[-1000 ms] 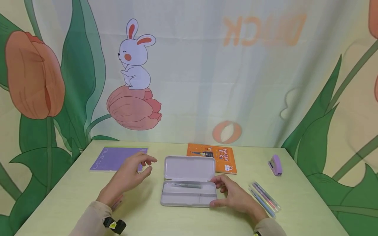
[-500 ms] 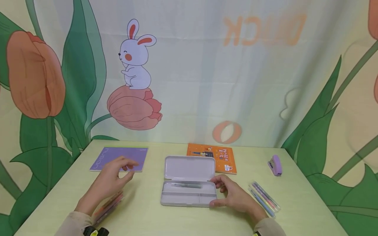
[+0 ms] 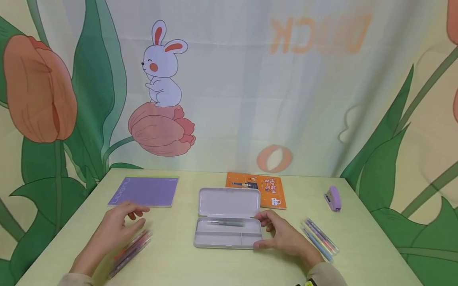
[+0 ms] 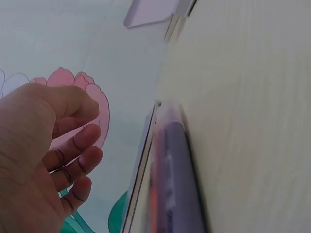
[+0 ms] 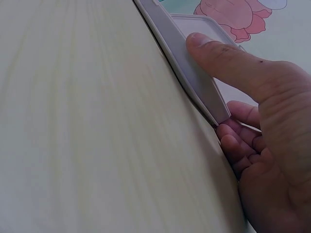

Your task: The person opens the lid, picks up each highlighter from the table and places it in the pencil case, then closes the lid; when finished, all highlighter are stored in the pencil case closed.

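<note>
A pale grey pencil case [image 3: 218, 240] lies with its lid raised at the middle of the table, one pen [image 3: 226, 223] in its rear compartment. My right hand [image 3: 282, 234] grips the case's right end, thumb at the front corner and fingers at the back; in the right wrist view the thumb [image 5: 228, 58] lies against the case's side [image 5: 199, 73]. Over the left of the table, my left hand [image 3: 111, 228] is held with loosely bent fingers and nothing in it. Beside and below it lie several pens [image 3: 130, 254], blurred in the left wrist view as a purple pen [image 4: 182, 179].
A purple notebook [image 3: 144, 192] lies at the back left. Behind the case is an orange booklet [image 3: 273, 194], partly covered by the lid. Several coloured pens [image 3: 320, 240] lie right of my right hand, with a purple stapler [image 3: 333, 198] farther back. A printed curtain [image 3: 229, 87] hangs behind the table.
My left hand has moved left and towards me, away from the case, down to the pens on the left. The right hand has stayed on the case.
</note>
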Demonstrator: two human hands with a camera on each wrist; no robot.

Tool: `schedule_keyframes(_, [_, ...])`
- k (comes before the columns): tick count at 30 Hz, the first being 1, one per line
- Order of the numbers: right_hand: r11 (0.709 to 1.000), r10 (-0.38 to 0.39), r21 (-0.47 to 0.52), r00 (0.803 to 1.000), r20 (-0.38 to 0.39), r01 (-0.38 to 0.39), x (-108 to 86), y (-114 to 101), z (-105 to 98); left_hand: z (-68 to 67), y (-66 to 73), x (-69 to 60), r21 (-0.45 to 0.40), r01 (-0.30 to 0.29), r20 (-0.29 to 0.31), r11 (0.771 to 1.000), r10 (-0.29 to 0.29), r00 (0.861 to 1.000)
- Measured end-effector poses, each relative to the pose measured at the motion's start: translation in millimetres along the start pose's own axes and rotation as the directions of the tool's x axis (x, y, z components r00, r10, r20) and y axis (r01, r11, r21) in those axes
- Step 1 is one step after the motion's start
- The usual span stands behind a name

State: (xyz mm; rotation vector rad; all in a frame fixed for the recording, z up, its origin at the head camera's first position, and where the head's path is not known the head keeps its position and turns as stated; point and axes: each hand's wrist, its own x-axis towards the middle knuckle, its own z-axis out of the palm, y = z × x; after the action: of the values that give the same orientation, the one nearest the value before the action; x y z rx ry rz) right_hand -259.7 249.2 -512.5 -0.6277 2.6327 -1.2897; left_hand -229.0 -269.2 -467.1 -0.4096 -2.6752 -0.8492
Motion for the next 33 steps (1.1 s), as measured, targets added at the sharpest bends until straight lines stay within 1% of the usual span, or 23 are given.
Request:
schedule_keyframes(5, [1.000,0.000,0.003,1.000,0.001,0.000,-0.4,0,0,1.8,-8.1,-8.7,0.008,0.092,0.057,0.996,-0.092,0.994])
schedule_keyframes(8, [1.000,0.001,0.005,1.000,0.001,-0.001,-0.8,-1,0,2.6,-12.6,-12.1,0.026,0.156,0.096,0.987,-0.157,0.983])
schedule_keyframes(10, [1.000,-0.001,0.003,1.000,0.001,0.001,-1.0,-2,0,3.3,-14.9,-14.1,0.036,0.183,0.123,0.982,-0.186,0.975])
schedule_keyframes(12, [1.000,-0.003,0.002,1.000,0.001,0.003,-1.2,-2,-1,4.3,-16.4,-16.3,0.038,0.186,0.139,0.982,-0.189,0.972])
schedule_keyframes(16, [1.000,-0.005,0.003,1.000,0.000,0.005,-1.4,-2,-1,5.6,-19.0,-20.5,0.037,0.159,0.147,0.987,-0.163,0.976])
schedule_keyframes(18, [1.000,-0.003,0.006,1.000,0.000,0.003,-1.4,-2,-1,5.4,-19.9,-22.3,0.034,0.165,0.162,0.986,-0.168,0.972])
schedule_keyframes(20, [1.000,-0.003,0.007,1.000,0.002,0.002,-1.4,-2,-1,4.0,-21.0,-23.6,0.027,0.181,0.195,0.983,-0.183,0.964])
schedule_keyframes(23, [1.000,-0.003,0.009,1.000,0.003,0.003,-1.3,-2,0,2.2,-22.5,-25.0,0.018,0.223,0.249,0.975,-0.220,0.943])
schedule_keyframes(26, [1.000,-0.008,0.006,1.000,0.003,0.008,-1.0,-1,0,1.4,-24.4,-25.8,0.008,0.248,0.280,0.969,-0.240,0.929])
schedule_keyframes(30, [1.000,-0.014,-0.002,1.000,-0.002,0.014,-1.1,0,0,1.3,-26.4,-26.5,-0.003,0.265,0.293,0.964,-0.252,0.922])
schedule_keyframes(33, [1.000,-0.013,-0.005,1.000,-0.005,0.013,-1.5,1,0,1.6,-26.8,-26.4,-0.005,0.269,0.297,0.963,-0.255,0.920])
